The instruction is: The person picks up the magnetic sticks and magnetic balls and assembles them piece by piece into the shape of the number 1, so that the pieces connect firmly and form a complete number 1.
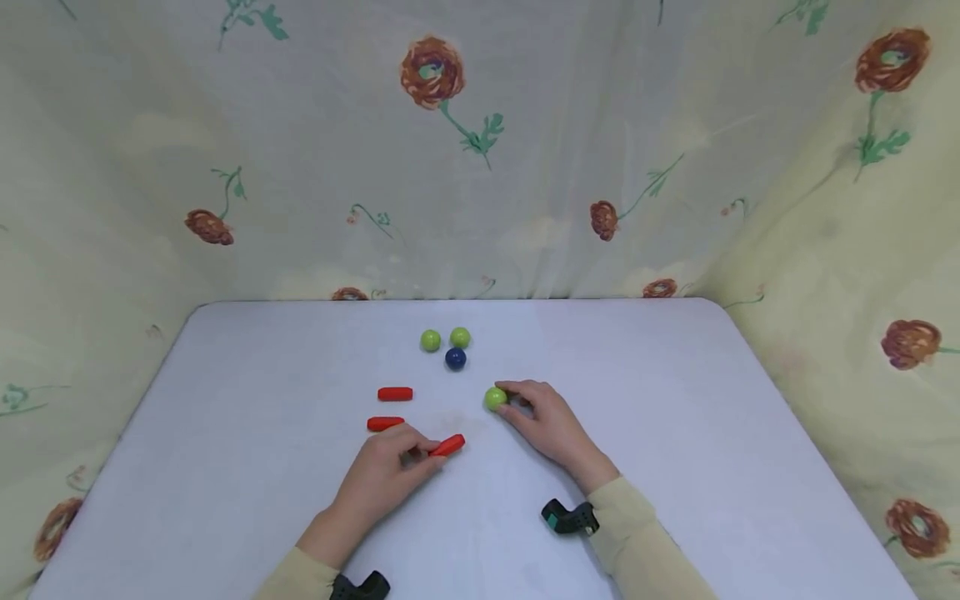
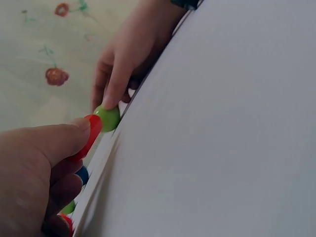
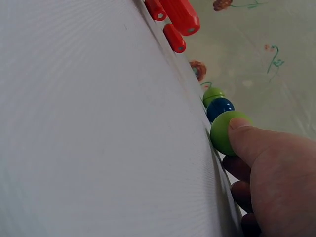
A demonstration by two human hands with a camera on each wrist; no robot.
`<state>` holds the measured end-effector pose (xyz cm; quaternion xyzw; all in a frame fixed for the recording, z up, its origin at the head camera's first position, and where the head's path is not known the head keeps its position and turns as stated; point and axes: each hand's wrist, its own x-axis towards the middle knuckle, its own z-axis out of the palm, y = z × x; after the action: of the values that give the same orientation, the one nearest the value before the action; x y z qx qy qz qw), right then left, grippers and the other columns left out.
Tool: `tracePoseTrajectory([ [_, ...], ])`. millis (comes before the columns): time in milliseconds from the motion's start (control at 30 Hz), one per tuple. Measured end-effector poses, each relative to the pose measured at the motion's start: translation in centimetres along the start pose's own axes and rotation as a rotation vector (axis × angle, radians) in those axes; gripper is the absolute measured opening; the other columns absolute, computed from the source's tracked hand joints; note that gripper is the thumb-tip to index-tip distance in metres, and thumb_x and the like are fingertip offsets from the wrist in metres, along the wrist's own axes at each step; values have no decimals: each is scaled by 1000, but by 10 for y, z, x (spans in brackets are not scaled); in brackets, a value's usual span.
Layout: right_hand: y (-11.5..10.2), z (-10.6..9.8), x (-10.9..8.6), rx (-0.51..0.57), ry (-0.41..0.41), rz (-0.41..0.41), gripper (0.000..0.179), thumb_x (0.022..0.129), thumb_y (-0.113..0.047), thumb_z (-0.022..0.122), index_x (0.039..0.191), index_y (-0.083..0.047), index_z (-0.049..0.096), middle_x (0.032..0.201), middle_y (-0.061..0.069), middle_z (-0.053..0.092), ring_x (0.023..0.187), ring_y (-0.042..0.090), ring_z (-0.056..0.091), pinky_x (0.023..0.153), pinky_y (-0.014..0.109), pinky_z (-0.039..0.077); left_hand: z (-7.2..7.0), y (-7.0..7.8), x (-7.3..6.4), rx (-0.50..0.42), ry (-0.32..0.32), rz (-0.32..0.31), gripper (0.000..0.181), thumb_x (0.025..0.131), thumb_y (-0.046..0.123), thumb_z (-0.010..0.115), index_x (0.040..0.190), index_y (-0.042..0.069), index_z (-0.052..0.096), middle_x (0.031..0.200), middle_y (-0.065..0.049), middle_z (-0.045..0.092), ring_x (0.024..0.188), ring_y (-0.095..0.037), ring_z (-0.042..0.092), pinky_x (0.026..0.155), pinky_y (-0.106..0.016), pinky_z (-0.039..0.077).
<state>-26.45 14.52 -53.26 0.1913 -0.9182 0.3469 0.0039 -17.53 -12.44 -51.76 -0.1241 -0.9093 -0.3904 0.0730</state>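
Between thumb and fingers, my left hand (image 1: pixel 382 477) pinches a short red stick (image 1: pixel 449 446), which points toward the right. My right hand (image 1: pixel 553 427) holds a green ball (image 1: pixel 494 398) by its right side, thumb and fingertips on it. In the right wrist view, the red stick (image 3: pixel 182 19) shows a small grey dot on its end, and the thumb presses the green ball (image 3: pixel 226 132). A second red stick (image 1: pixel 385 423) lies just behind the left hand, partly covered by it. Farther back lies a third red stick (image 1: pixel 395 393).
Toward the back of the white table (image 1: pixel 637 358) sit a green ball (image 1: pixel 431 340), another green ball (image 1: pixel 460 337) and a dark blue ball (image 1: pixel 455 359) close together. Flower-printed cloth (image 1: pixel 525 167) hangs behind the table and along its sides.
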Motion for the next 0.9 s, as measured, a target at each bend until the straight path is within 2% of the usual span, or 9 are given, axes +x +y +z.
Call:
tracePoseTrajectory([
  [267,-4,0,0,8,11,-3,39,97,-35,70,135,-25,66,125,-4,71,107,15,63,95,40,54,22,13,16,40,26,-28,21,85,33,84,102,23,78,91,13,72,80,-1,58,74,-19,55],
  [533,-4,-2,0,-5,4,1,39,97,-34,70,135,-25,66,123,-3,71,105,15,61,94,39,53,34,20,27,54,87,-23,18,86,30,84,99,18,78,91,7,72,78,-5,60,72,-22,55],
  [900,-4,-3,-2,3,17,5,37,98,-34,70,134,-25,67,121,-3,72,103,15,62,92,39,53,45,26,37,56,76,-44,18,87,32,83,98,18,77,89,6,70,76,-6,56,68,-20,51],
])
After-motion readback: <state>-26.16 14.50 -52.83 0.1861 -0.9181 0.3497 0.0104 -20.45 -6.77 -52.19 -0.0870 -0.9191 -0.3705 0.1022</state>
